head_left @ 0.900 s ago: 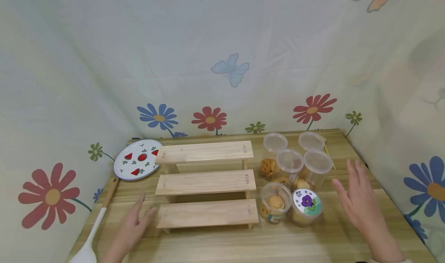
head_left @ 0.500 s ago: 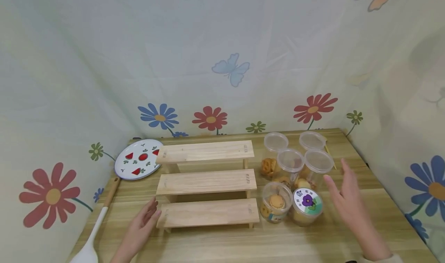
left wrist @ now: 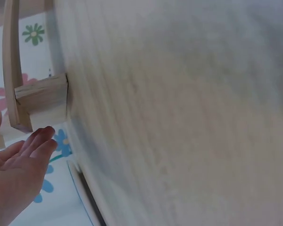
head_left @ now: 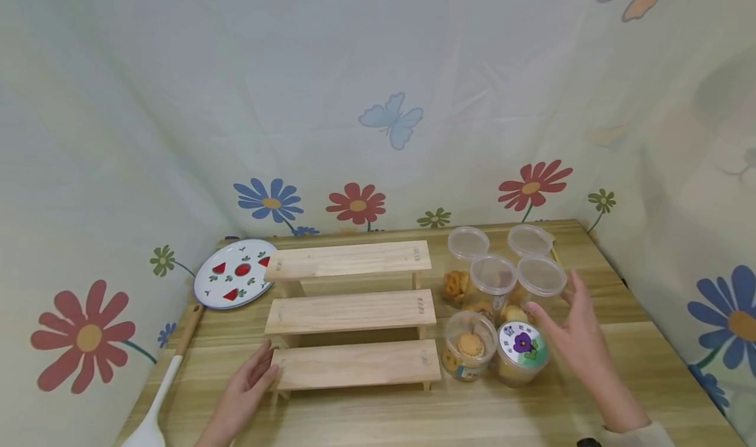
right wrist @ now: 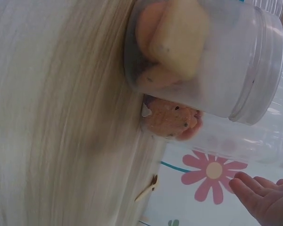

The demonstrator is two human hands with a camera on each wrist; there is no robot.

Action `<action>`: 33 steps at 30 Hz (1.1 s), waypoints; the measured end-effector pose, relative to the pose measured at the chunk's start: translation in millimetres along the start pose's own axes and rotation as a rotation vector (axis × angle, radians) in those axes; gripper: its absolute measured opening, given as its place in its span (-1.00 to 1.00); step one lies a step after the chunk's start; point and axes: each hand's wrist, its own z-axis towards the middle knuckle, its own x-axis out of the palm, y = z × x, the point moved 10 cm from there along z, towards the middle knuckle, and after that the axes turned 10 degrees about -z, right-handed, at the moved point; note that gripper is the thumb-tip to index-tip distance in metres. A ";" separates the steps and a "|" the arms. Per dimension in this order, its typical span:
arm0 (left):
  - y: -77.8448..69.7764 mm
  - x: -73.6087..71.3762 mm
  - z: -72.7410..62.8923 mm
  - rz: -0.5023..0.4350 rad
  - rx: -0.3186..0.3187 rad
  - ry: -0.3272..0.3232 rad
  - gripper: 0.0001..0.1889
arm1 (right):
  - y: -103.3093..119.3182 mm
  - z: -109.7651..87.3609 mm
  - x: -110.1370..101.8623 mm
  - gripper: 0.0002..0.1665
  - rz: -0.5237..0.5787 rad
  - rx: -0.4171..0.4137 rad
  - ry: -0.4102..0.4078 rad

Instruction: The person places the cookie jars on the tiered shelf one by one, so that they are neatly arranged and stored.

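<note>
The middle right jar (head_left: 539, 281), cookies (right wrist: 179, 40) in its lower part, stands beside the right hand (head_left: 577, 332), which grips nothing. The near left jar (head_left: 465, 354) holds round biscuits (head_left: 470, 344). The left hand (head_left: 245, 384), likewise ungripping, is just beside the wooden rack (head_left: 351, 311). Right of the jars, tabletop (head_left: 655, 361) runs to its edge.

The stepped rack (head_left: 351, 312) is pale blond, the table (head_left: 354, 426) streaked tan and olive. Clear jars (head_left: 493, 276) show golden-brown biscuits (head_left: 470, 344); one white-and-green lid (head_left: 522, 345) bears a purple flower. The white plate (head_left: 230, 279) has a blue rim and red-and-green motifs. Red, blue and green flowers pattern the whitish cloth (head_left: 295, 106).
</note>
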 end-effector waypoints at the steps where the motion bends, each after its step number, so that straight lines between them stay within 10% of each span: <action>1: -0.2 0.2 -0.2 -0.008 -0.001 -0.005 -0.36 | -0.2 0.5 0.7 0.21 0.007 -0.001 -0.001; 33: 8.8 10.8 -3.4 -0.023 -0.051 0.084 -0.27 | 5.7 6.2 5.7 0.07 0.009 -0.033 -0.020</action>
